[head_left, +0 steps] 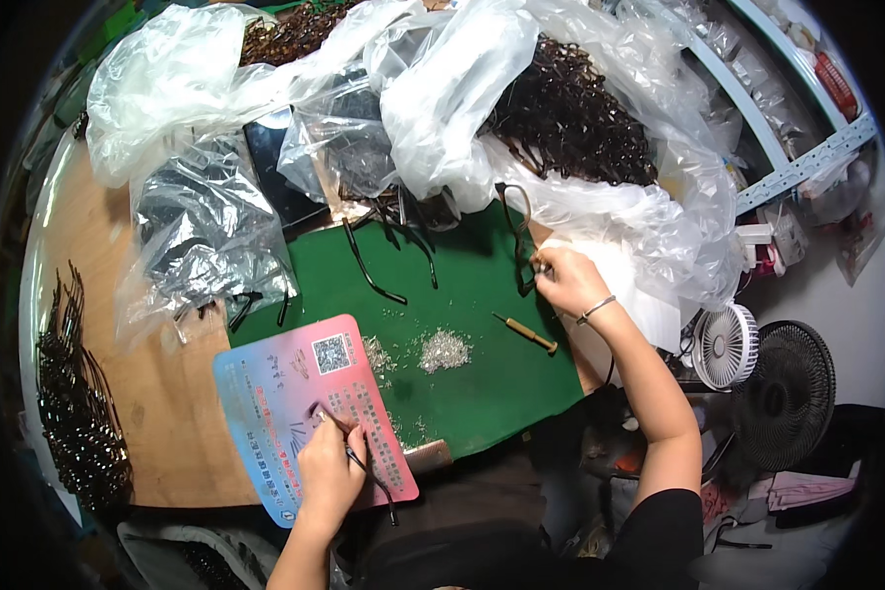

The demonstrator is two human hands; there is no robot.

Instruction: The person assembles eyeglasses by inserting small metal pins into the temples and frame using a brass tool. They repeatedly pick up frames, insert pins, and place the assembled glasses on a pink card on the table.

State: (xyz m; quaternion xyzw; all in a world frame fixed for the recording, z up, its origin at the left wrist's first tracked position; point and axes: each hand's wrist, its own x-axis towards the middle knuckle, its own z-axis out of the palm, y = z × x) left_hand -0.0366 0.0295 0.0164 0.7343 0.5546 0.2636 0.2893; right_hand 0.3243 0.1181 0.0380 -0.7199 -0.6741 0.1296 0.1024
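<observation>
My left hand (332, 467) is closed around a dark eyeglass temple (379, 485) above a pink and blue printed mat (265, 423). My right hand (570, 282) pinches a dark eyeglass frame (512, 221) at the right side of the green work mat (492, 393); its gripped part is hidden by the fingers. Between the hands lies a heap of tiny silvery screws (445, 351), with more scattered by the printed mat's edge. A thin screwdriver (526, 332) with a yellowish handle rests just below my right hand. Black eyeglass temples (369, 270) lie at the green mat's far edge.
Clear plastic bags (442, 108) cover the table's far side, one around a big heap of dark eyeglass parts (580, 118). Another bundle of temples (79, 423) lies on the wooden tabletop (177, 433) at left. Two fans (783, 393) and a metal rack (806, 162) stand at right.
</observation>
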